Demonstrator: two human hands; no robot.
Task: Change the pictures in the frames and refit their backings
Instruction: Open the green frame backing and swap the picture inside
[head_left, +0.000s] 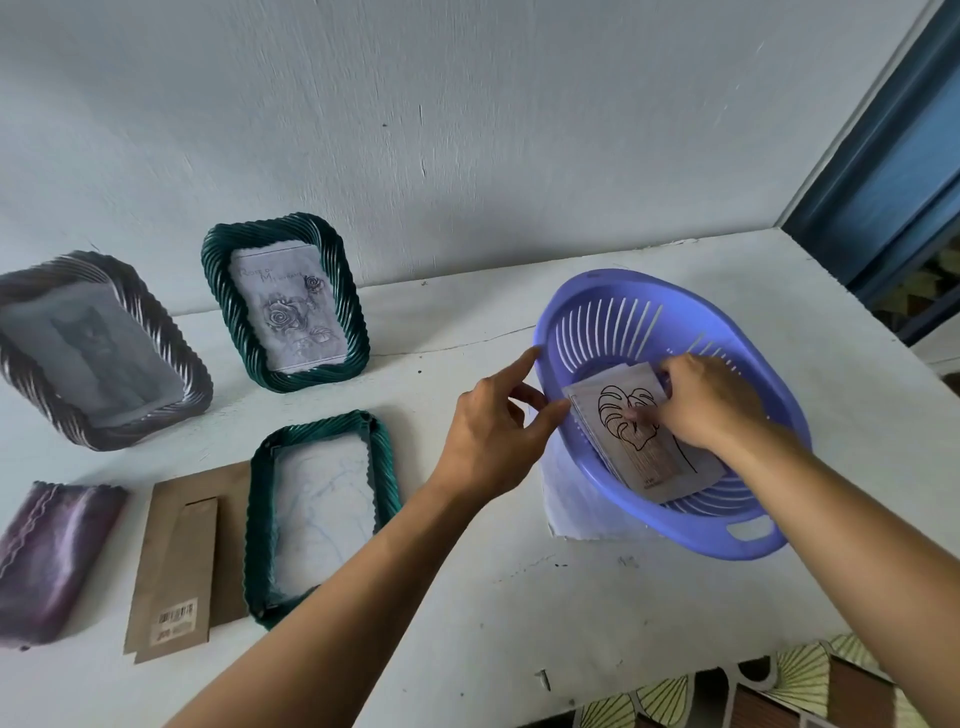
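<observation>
While my right hand (701, 400) reaches into the purple basket (675, 540), its fingers curl over the far edge of the leaf picture (649, 467) and my thumb presses on its face, so I am gripping the top sheet of a small stack lying in the basket's bottom. The basket sits tilted near the right edge of the white table (519, 597), with a sheet of white paper (566, 499) under its near left side. My left hand (488, 431) is at the basket's left rim, forefinger stretched out and thumb reaching toward the picture's corner; whether it actually holds the rim I cannot tell.

Toward the middle of the table a green frame (317, 514) lies face down, its back open and a pale sheet inside. A brown backing board (182, 561) lies just beside it on the left. At the left edge lies a purple cloth (47, 551). Along the back edge, against the wall, a second green frame (285, 301) with a rose picture stands upright, and a grey frame (93, 353) leans.
</observation>
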